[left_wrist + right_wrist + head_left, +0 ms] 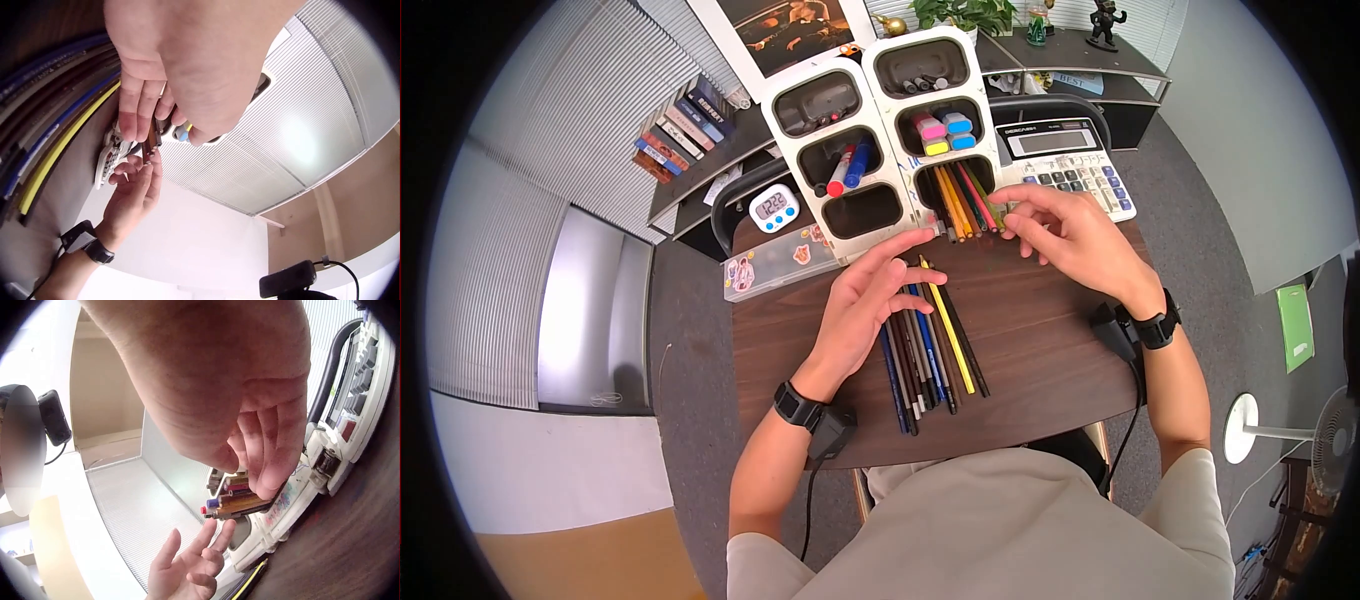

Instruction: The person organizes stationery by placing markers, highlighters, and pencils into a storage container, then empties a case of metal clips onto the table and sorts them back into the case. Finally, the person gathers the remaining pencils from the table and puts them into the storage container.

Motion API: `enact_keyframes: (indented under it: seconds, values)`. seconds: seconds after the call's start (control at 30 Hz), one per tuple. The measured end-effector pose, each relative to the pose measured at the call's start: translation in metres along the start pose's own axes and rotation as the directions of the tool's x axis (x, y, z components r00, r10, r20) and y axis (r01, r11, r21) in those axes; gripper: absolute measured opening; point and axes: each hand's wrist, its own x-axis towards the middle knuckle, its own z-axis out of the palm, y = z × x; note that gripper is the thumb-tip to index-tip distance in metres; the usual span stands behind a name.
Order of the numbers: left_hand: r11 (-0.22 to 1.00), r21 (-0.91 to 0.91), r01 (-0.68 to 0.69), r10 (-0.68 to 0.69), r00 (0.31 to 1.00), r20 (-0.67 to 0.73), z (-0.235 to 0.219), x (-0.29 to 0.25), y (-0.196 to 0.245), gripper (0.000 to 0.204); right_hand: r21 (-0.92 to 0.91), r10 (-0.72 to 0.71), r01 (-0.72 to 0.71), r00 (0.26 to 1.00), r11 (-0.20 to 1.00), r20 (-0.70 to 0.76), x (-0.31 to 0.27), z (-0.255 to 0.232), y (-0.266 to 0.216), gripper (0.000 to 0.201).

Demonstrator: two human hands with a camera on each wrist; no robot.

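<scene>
A bundle of colored pencils (966, 212) lies in the lower right compartment of the white organizer (908, 178), ends sticking out toward the person. My right hand (1068, 232) is at the bundle's right side, its fingers loosely bent and its thumb apart from the fingertips; in the right wrist view its fingertips overlap the pencils (240, 501). On the other side, my left hand (865, 308) has its fingers extended, with the index tip close to the pencil ends. Beneath it, a row of dark, blue and grey pencils (918, 360) lies on the table, with a yellow pencil (956, 345) among them.
Highlighters (945, 132) and markers (849, 170) fill other compartments. A calculator (1070, 170) is right of the organizer. To its left are a digital timer (774, 208) and a clear case with stickers (775, 264). The table's front edge (960, 452) lies by the person's body.
</scene>
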Motion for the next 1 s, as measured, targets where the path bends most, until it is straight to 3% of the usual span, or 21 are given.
enact_keyframes:
  seconds: [0.57,0.63,0.7,0.77,0.83,0.93,1.0]
  values:
    - [1.0,-0.011,0.006,-0.006,1.0,-0.017,-0.001,0.0,0.001,0.052,-0.014,-0.063,0.062,0.989,0.998,-0.135,-0.004,0.0,-0.002,0.026]
    - [1.0,-0.019,-0.021,0.02,0.997,-0.076,0.0,0.0,0.002,0.046,-0.009,-0.081,0.081,0.987,0.997,-0.135,-0.006,0.001,-0.006,0.024]
    - [0.999,0.025,-0.046,0.048,0.996,-0.077,-0.011,0.0,-0.001,0.042,-0.06,-0.297,0.294,0.954,0.954,-0.045,-0.012,0.007,-0.011,0.019]
    - [0.993,0.084,-0.086,0.096,0.987,-0.13,-0.01,-0.002,0.005,0.034,-0.042,-0.286,0.294,0.95,0.955,0.127,-0.017,0.016,-0.022,0.017]
    - [0.99,0.11,-0.092,0.106,0.986,-0.132,-0.019,-0.003,0.008,0.031,-0.003,-0.311,0.33,0.893,0.944,0.325,-0.018,0.029,-0.021,0.023]
    - [0.973,0.207,-0.102,0.131,0.982,-0.134,-0.023,-0.005,0.013,0.026,-0.114,-0.164,0.281,0.793,0.953,0.586,-0.025,0.039,-0.016,0.025]
    - [0.955,0.28,-0.101,0.146,0.978,-0.146,-0.019,-0.006,0.014,0.025,-0.106,-0.153,0.265,0.791,0.959,0.593,-0.024,0.039,-0.015,0.027]
